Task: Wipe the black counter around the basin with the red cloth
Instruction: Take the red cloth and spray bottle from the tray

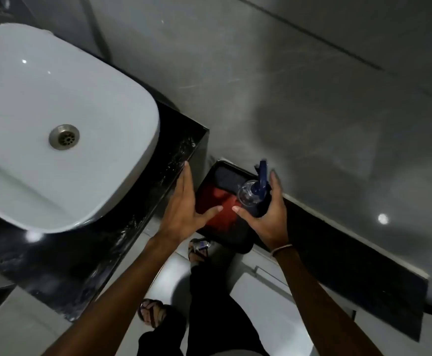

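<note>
The red cloth (217,214) lies inside a black bin (231,173) on the floor, to the right of the counter. The black counter (138,222) carries the white basin (55,129) and looks wet. My left hand (184,206) hovers open, fingers spread, between the counter's right edge and the bin, above the cloth. My right hand (266,217) holds a clear spray bottle (251,196) with a dark blue trigger head, just over the bin.
A grey tiled wall (312,98) with a black skirting strip (351,265) runs along the right. My sandalled feet (153,312) stand on the light floor below. A white lidded object (261,299) sits by my right leg.
</note>
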